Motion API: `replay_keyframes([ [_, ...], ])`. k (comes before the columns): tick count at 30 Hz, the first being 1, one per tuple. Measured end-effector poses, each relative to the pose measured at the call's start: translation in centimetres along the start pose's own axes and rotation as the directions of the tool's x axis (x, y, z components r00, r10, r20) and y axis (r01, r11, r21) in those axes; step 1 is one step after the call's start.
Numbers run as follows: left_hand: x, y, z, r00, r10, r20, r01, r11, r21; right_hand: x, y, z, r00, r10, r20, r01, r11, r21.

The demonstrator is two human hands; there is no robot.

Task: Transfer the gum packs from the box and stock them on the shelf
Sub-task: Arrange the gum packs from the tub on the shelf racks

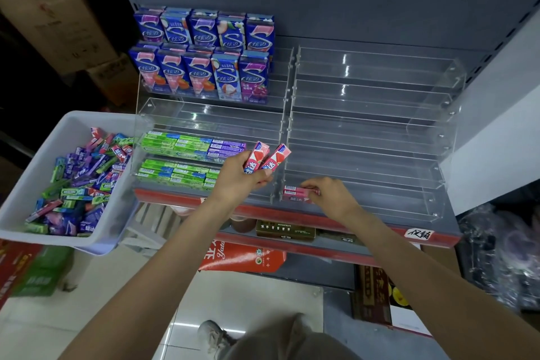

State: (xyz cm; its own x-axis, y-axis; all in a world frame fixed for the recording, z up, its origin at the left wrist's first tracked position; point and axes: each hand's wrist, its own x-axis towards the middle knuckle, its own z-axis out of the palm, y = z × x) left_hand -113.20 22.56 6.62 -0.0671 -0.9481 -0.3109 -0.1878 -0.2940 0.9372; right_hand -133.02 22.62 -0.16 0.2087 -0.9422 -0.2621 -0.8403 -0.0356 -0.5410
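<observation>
My left hand grips two pink gum packs that stick up over the front of the clear acrylic rack. My right hand pinches a pink gum pack lying with others in the lowest row of the rack's right section. Green and purple gum packs fill the lower left rows. A white box at the left holds several loose gum packs in mixed colours.
Tall blue gum cartons stand in the rack's upper left rows. The right section's upper rows hold nothing. Under the red shelf edge sit boxed goods. Cardboard boxes stack at the far left, and my shoe is on the tiled floor.
</observation>
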Motion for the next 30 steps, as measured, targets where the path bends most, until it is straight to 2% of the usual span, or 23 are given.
replay_keyframes([
  [8, -0.3, -0.1, -0.1, 1.0, 0.02, 0.002, -0.02, 0.999, 0.026, 0.0, -0.4, -0.3, 1.0, 0.011, 0.004, -0.011, 0.999, 0.041],
  [10, -0.4, -0.1, -0.1, 0.999, 0.03, 0.011, -0.031, 0.999, 0.044, -0.3, -0.7, -0.8, 0.999, 0.004, -0.035, -0.001, 0.996, 0.093],
  [12, -0.4, 0.0, -0.1, 0.999, 0.033, 0.03, -0.035, 0.997, 0.068, -0.8, -1.5, -1.7, 0.99, 0.004, -0.144, 0.03, 0.973, 0.23],
  [14, -0.5, 0.1, 0.1, 0.997, 0.041, 0.063, -0.048, 0.993, 0.105, -1.5, -2.8, -3.1, 0.977, 0.03, -0.21, 0.075, 0.875, 0.478],
  [16, -0.5, 0.2, 0.5, 0.993, 0.054, 0.107, -0.069, 0.987, 0.145, -2.2, -3.9, -4.3, 0.984, 0.021, -0.178, 0.106, 0.733, 0.672],
  [17, -0.5, 0.3, 0.7, 0.99, 0.058, 0.131, -0.078, 0.986, 0.149, -2.3, -4.3, -4.8, 0.986, 0.002, -0.166, 0.117, 0.7, 0.705],
  [20, -0.2, 0.6, 1.6, 0.985, 0.055, 0.164, -0.064, 0.997, 0.051, -2.5, -4.2, -5.8, 0.985, -0.01, -0.174, 0.134, 0.682, 0.719],
  [22, 0.0, 0.6, 1.8, 0.992, 0.025, 0.12, -0.018, 0.998, -0.055, -2.5, -3.4, -6.2, 0.982, 0.049, -0.183, 0.104, 0.665, 0.739],
  [24, 0.5, 0.3, 1.6, 0.999, -0.017, 0.046, 0.021, 0.996, -0.082, -2.4, -2.2, -6.3, 0.97, 0.13, -0.203, 0.066, 0.668, 0.741],
  [27, 0.9, -0.2, 1.0, 0.998, -0.069, -0.017, 0.067, 0.996, -0.063, -1.7, -0.1, -5.4, 0.943, 0.191, -0.272, 0.032, 0.762, 0.647],
  [30, 1.1, -0.5, 0.7, 0.995, -0.103, 0.01, 0.104, 0.985, -0.137, -1.1, 0.8, -3.4, 0.942, 0.146, -0.301, 0.012, 0.886, 0.464],
])
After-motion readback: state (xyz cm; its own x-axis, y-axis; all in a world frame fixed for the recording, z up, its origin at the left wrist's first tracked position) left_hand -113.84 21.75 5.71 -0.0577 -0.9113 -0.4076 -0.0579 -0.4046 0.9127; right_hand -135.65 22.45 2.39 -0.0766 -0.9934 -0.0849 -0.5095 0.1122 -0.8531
